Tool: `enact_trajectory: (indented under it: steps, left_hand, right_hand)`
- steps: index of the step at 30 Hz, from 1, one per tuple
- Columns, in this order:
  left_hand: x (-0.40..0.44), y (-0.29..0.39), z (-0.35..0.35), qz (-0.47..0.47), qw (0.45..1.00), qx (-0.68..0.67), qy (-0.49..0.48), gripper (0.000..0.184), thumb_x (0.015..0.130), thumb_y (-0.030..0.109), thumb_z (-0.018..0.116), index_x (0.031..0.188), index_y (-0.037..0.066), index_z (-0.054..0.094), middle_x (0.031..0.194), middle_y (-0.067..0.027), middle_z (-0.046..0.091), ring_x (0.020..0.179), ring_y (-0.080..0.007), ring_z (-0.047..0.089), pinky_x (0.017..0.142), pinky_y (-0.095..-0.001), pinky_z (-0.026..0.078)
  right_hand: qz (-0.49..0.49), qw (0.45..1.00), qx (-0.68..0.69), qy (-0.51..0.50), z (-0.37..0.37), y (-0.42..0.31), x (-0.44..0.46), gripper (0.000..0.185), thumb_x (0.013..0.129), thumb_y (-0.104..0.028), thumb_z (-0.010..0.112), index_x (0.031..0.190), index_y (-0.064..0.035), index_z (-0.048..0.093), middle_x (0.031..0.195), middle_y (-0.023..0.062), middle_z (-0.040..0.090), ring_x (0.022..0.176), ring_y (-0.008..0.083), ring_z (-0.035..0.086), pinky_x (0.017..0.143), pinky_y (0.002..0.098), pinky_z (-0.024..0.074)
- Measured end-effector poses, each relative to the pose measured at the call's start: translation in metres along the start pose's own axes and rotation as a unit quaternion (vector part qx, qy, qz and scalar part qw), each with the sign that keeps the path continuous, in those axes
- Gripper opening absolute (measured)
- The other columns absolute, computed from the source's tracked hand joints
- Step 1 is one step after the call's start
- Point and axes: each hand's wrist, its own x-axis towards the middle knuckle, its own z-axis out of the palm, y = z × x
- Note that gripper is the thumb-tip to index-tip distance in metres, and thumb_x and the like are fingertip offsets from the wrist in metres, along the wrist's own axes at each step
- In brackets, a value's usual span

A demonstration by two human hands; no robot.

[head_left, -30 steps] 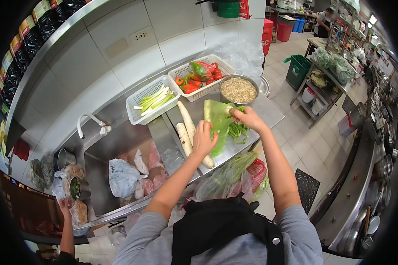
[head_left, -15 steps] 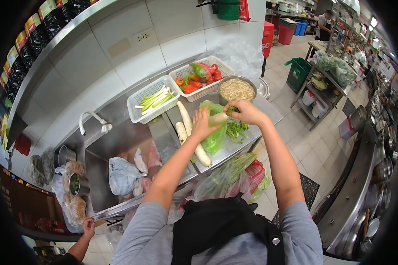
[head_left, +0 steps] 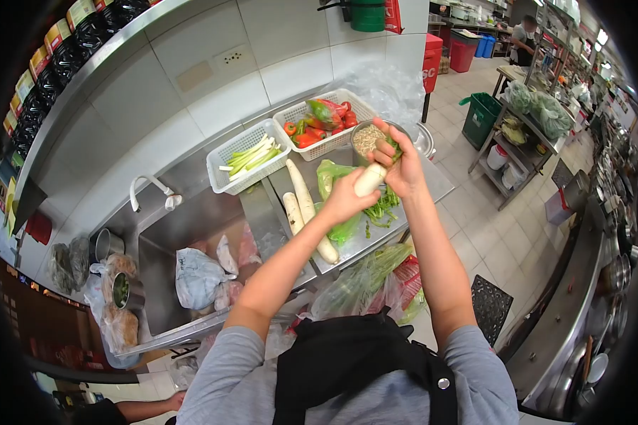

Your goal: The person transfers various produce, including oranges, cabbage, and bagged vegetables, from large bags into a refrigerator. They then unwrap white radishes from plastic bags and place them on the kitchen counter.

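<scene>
My left hand is closed around a white radish, held tilted above the counter. At the radish's upper end, my right hand is cupped with some fingers stretched up, and a bit of green top shows between its fingers and palm. Below the hands, a light green plastic bag lies beside loose green leaves. Long white radishes rest on the metal counter to the left. A metal pot of pale shreds stands just behind my right hand.
A white basket of scallion stalks and a basket of peppers and tomatoes stand at the back. Left is a sink with bagged items. Bagged greens hang below the counter edge. Another person's arm is at lower left.
My left hand has moved from the green bag onto the radish. The radish has been lifted and turned, and my right hand has risen with its fingers more spread. The other person's arm moved right.
</scene>
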Motion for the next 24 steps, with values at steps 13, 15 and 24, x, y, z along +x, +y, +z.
enact_trajectory:
  steps: [13,15,24]
  left_hand:
    - [-0.085,-0.012,0.046,-0.420,0.771,-0.479,0.004,0.017,0.084,0.018,0.063,0.088,0.008,0.050,0.063,-0.0021,0.053,0.050,-0.0129,0.052,0.046,-0.0279,0.046]
    - [-0.092,-0.011,0.030,-0.395,0.806,-0.436,0.072,0.020,0.083,0.019,0.066,0.087,0.007,0.050,0.065,-0.0022,0.054,0.050,-0.0131,0.052,0.046,-0.0292,0.047]
    - [-0.145,-0.040,-0.020,-0.370,0.799,-0.452,0.142,0.027,0.085,0.017,0.067,0.099,0.003,0.048,0.082,-0.0077,0.056,0.067,-0.0172,0.058,0.061,-0.0322,0.052]
  right_hand:
    - [-0.221,0.752,-0.566,0.255,-0.054,0.071,-0.008,0.026,0.088,-0.028,0.066,0.095,-0.0040,0.061,0.080,0.0151,0.068,0.075,0.0302,0.067,0.071,0.0386,0.0493]
    - [-0.038,0.659,-0.675,0.331,-0.076,0.077,-0.011,0.037,0.086,-0.035,0.068,0.102,-0.0024,0.059,0.089,0.0146,0.066,0.082,0.0250,0.063,0.076,0.0311,0.0476]
    - [-0.201,0.650,-0.705,0.200,-0.089,0.094,-0.007,0.037,0.085,-0.026,0.063,0.109,0.0001,0.057,0.101,0.0203,0.062,0.088,0.0344,0.060,0.081,0.0443,0.0460]
